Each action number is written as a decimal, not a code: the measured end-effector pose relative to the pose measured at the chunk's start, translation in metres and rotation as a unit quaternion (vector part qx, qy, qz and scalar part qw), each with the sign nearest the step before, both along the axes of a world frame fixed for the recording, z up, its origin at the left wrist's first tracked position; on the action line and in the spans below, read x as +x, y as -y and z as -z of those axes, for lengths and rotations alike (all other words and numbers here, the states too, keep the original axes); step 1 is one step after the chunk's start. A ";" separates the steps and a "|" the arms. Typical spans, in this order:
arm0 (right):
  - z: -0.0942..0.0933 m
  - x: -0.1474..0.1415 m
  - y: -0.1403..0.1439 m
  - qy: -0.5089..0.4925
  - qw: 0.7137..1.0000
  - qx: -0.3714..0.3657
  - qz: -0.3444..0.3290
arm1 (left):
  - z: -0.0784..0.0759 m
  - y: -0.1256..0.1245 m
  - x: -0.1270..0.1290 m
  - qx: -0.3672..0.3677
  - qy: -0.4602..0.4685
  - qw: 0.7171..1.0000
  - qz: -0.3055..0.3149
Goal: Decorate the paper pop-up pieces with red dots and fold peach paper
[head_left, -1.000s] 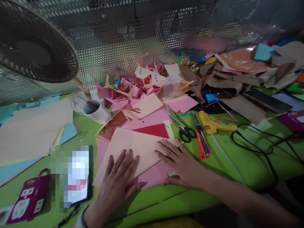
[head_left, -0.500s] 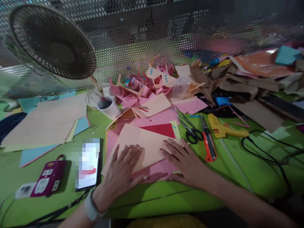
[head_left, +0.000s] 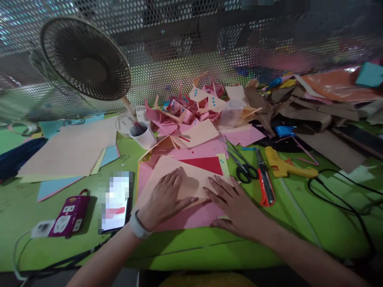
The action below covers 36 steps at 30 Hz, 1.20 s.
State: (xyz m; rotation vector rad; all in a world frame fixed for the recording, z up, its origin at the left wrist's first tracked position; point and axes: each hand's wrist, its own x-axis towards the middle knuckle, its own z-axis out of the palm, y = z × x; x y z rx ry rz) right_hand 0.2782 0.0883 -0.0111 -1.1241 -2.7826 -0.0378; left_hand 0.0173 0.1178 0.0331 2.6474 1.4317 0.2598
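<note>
Our hands rest spread, unclenched, on the peach sheet — which partly hides the red paper beyond it; pixelation veils the phone left of it.

The peach sheet is matt paper, the glue gun plastic.

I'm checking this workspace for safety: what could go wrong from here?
The orange utility knife lies beside the right hand; a sideways sweep might knock it, and I can't tell whether its blade is out. The scissors lie just beyond that hand, so reaching forward could catch them. The peach sheet sits askew over pink paper; uneven pressure from the left hand might shift it.
</note>
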 end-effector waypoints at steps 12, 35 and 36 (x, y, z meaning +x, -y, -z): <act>-0.001 0.000 -0.001 -0.009 1.000 0.008 -0.006 | 0.009 -0.001 0.000 0.001 -0.058 0.998 0.008; -0.001 0.000 -0.001 -0.015 1.000 -0.003 -0.001 | 0.010 -0.001 -0.001 -0.007 -0.054 0.998 -0.006; -0.001 0.000 -0.001 -0.015 1.000 -0.002 -0.001 | 0.010 -0.001 -0.001 -0.006 -0.056 0.998 -0.006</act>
